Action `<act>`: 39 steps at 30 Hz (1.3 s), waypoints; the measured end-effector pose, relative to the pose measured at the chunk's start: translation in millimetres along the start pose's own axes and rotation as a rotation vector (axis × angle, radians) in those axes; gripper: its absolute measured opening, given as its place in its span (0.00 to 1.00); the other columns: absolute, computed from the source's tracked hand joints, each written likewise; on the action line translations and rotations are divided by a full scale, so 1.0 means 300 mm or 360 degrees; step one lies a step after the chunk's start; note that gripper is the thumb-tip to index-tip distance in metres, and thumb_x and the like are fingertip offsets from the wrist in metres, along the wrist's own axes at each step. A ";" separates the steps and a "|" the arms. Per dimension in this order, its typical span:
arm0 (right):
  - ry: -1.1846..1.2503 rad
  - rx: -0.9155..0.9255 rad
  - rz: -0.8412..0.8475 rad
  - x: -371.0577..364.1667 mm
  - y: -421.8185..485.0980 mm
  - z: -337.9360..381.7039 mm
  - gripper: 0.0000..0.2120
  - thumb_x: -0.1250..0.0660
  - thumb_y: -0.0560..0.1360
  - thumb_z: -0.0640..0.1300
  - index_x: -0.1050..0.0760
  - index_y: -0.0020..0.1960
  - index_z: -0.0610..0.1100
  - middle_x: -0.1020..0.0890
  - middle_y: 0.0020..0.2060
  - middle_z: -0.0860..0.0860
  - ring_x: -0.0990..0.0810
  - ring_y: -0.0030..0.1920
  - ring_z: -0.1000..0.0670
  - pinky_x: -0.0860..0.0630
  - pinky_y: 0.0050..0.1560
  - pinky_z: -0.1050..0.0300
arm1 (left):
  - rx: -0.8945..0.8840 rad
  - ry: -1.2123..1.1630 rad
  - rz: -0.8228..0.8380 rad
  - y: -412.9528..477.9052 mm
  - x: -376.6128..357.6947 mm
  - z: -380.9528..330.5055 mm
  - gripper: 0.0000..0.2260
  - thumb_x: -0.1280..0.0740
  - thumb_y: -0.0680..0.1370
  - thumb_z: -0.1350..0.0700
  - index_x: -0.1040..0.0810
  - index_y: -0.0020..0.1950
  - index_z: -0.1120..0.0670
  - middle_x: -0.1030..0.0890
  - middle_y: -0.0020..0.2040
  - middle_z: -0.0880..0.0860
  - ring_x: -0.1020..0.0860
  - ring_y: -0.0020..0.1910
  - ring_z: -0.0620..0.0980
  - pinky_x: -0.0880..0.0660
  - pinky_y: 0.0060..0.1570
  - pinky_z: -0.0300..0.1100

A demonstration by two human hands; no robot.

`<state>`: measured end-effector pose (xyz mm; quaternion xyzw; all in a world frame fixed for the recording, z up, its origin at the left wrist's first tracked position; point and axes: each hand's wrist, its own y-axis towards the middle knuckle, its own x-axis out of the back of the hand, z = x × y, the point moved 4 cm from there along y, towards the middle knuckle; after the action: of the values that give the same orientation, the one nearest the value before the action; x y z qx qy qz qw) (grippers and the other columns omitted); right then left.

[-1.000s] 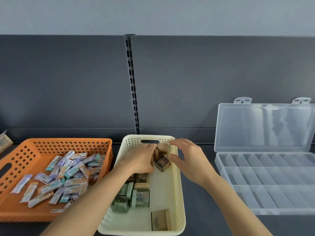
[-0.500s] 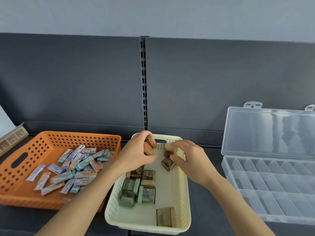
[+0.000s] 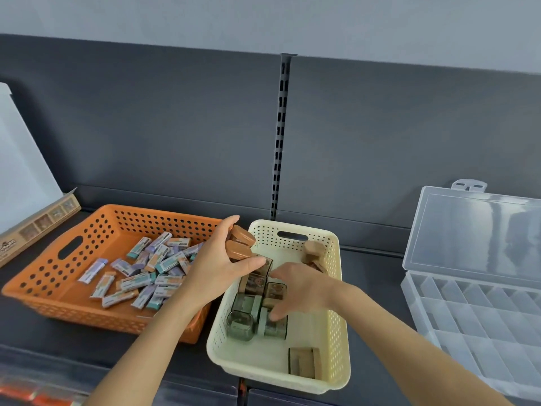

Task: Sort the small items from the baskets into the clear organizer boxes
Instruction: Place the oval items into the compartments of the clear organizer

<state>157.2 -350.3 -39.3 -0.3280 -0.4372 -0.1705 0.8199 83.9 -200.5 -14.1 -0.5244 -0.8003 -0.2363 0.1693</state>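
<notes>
My left hand (image 3: 218,266) hovers above the left rim of the cream basket (image 3: 336,332) and grips a stack of small brown boxes (image 3: 240,244). My right hand (image 3: 301,290) reaches down into the cream basket, fingers spread over the small green and brown boxes (image 3: 246,317) lying there; whether it grips one I cannot tell. An orange basket (image 3: 70,250) to the left holds several small flat packets (image 3: 146,271). A clear organizer box (image 3: 480,306) stands open at the right, its divided compartments bare.
A brown cardboard display box (image 3: 35,224) lies at the far left beside a white panel (image 3: 20,159). Everything sits on a dark shelf with a dark back wall and a slotted upright (image 3: 281,136). One brown box (image 3: 303,366) lies alone at the basket's near end.
My left hand has lifted its brown boxes up and to the left of the basket. My right hand has dropped from the far end down onto the boxes in the middle.
</notes>
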 end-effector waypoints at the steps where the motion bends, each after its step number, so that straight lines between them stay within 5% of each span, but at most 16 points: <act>1: -0.0023 -0.0008 0.0062 -0.013 0.004 0.001 0.36 0.25 0.66 0.54 0.33 0.68 0.43 0.27 0.63 0.48 0.27 0.62 0.46 0.28 0.62 0.49 | -0.0002 -0.0007 0.0000 -0.003 0.002 0.001 0.36 0.26 0.69 0.46 0.40 0.73 0.44 0.30 0.54 0.32 0.28 0.53 0.32 0.32 0.48 0.29; 5: -0.0205 0.0042 0.0161 -0.054 0.017 0.008 0.38 0.25 0.63 0.59 0.36 0.65 0.45 0.29 0.58 0.48 0.28 0.56 0.47 0.26 0.58 0.48 | -0.0012 -0.0002 0.0003 -0.004 -0.003 0.008 0.36 0.26 0.69 0.45 0.39 0.73 0.45 0.27 0.57 0.38 0.26 0.56 0.39 0.30 0.51 0.32; 10: -0.0257 0.0073 0.0040 -0.048 0.019 0.004 0.27 0.28 0.65 0.53 0.35 0.57 0.45 0.31 0.50 0.49 0.29 0.50 0.47 0.23 0.51 0.48 | -0.0017 -0.0008 -0.0012 -0.003 -0.007 0.012 0.36 0.26 0.69 0.46 0.39 0.72 0.45 0.26 0.59 0.42 0.26 0.56 0.40 0.30 0.49 0.29; 15: -0.0364 0.0088 -0.0026 -0.077 0.023 0.004 0.48 0.25 0.61 0.62 0.45 0.72 0.46 0.33 0.62 0.48 0.34 0.62 0.45 0.29 0.62 0.46 | -0.0010 -0.0010 -0.0022 -0.005 -0.007 0.012 0.35 0.26 0.69 0.46 0.38 0.72 0.45 0.26 0.59 0.42 0.25 0.57 0.42 0.30 0.49 0.30; 20: -0.0444 0.0083 -0.0131 -0.079 0.028 0.001 0.40 0.28 0.64 0.60 0.42 0.67 0.47 0.33 0.53 0.47 0.34 0.55 0.45 0.28 0.55 0.50 | 0.0002 0.0006 -0.0014 -0.008 -0.008 0.010 0.35 0.26 0.70 0.46 0.39 0.73 0.46 0.26 0.60 0.43 0.26 0.58 0.44 0.31 0.48 0.29; 26: -0.0252 -0.0013 -0.0197 -0.073 0.033 -0.021 0.44 0.31 0.63 0.60 0.49 0.72 0.52 0.34 0.55 0.47 0.36 0.58 0.44 0.28 0.57 0.49 | 0.0009 0.0011 -0.0010 -0.007 -0.008 0.013 0.35 0.26 0.70 0.45 0.38 0.72 0.45 0.26 0.60 0.43 0.26 0.58 0.44 0.30 0.50 0.31; 28: 0.0040 -0.0006 -0.0295 -0.045 0.028 -0.017 0.39 0.30 0.62 0.58 0.40 0.69 0.50 0.31 0.49 0.49 0.31 0.52 0.47 0.24 0.50 0.51 | 0.0015 -0.0010 -0.0016 -0.006 -0.006 0.014 0.35 0.26 0.70 0.46 0.38 0.72 0.45 0.26 0.60 0.42 0.26 0.58 0.43 0.30 0.49 0.30; 31: 0.0970 0.0030 -0.0417 0.014 -0.002 -0.015 0.18 0.27 0.66 0.47 0.27 0.54 0.47 0.26 0.36 0.53 0.27 0.39 0.53 0.25 0.38 0.60 | 0.0019 -0.0044 -0.0027 -0.004 -0.002 0.010 0.34 0.27 0.70 0.46 0.38 0.72 0.45 0.25 0.60 0.42 0.25 0.57 0.42 0.31 0.47 0.28; 33: 0.1663 0.0006 -0.0326 0.024 -0.020 -0.022 0.13 0.26 0.68 0.43 0.25 0.51 0.46 0.23 0.36 0.54 0.24 0.40 0.53 0.24 0.44 0.58 | 0.0023 -0.0081 -0.0042 -0.001 -0.001 0.004 0.33 0.27 0.70 0.47 0.37 0.72 0.45 0.24 0.58 0.41 0.25 0.56 0.38 0.31 0.46 0.27; 36: 0.2588 -0.0009 -0.0207 0.018 -0.027 -0.036 0.22 0.24 0.66 0.38 0.24 0.57 0.37 0.20 0.43 0.47 0.23 0.47 0.47 0.22 0.54 0.49 | 0.0034 -0.0135 -0.0044 0.002 -0.008 -0.010 0.31 0.26 0.71 0.50 0.36 0.70 0.45 0.24 0.55 0.38 0.26 0.52 0.30 0.30 0.44 0.24; 39: 0.2973 0.0026 -0.0207 0.033 -0.056 -0.024 0.15 0.27 0.67 0.36 0.22 0.53 0.34 0.19 0.44 0.41 0.19 0.45 0.44 0.25 0.60 0.41 | 0.0054 -0.0190 -0.0045 0.011 -0.024 -0.018 0.30 0.25 0.70 0.54 0.33 0.68 0.45 0.23 0.54 0.40 0.24 0.51 0.33 0.28 0.47 0.28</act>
<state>157.7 -367.3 -27.4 -0.0271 0.3801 -0.4074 0.8300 90.0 -207.8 -12.7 -0.5231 -0.8203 -0.1933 0.1267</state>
